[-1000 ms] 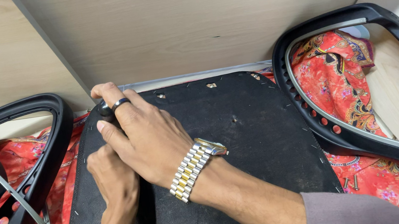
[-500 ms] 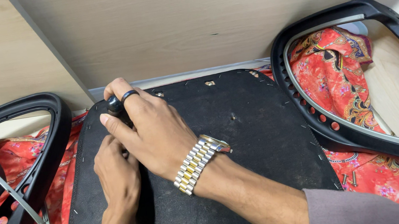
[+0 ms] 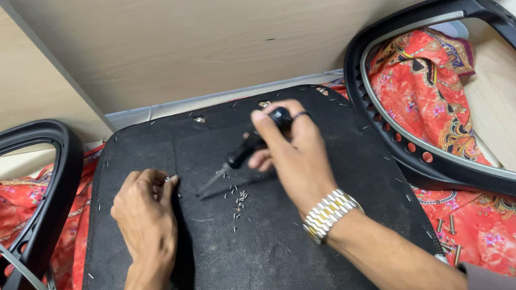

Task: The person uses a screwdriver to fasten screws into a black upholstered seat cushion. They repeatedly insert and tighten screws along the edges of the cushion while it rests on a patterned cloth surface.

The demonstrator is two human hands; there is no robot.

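Observation:
A black fabric-covered seat panel (image 3: 256,262) lies flat in front of me, with staples along its edges. My right hand (image 3: 294,156), wearing a ring and a metal watch, grips a black-handled pointed tool (image 3: 251,147) whose metal tip points down-left, just above the fabric. My left hand (image 3: 143,215) rests palm down on the panel's left part, fingertips pinched around something small and metallic. A small pile of pulled staples (image 3: 237,203) lies between the hands.
A black plastic chair frame (image 3: 471,97) leans at the right, another black frame (image 3: 15,225) at the left. Red patterned cloth (image 3: 486,233) lies under everything. Screws (image 3: 447,225) lie on the cloth at right. Wooden boards stand behind.
My right hand has lifted off my left hand and moved right, bringing the tool into view. My left hand stays on the panel. The staple pile is now uncovered.

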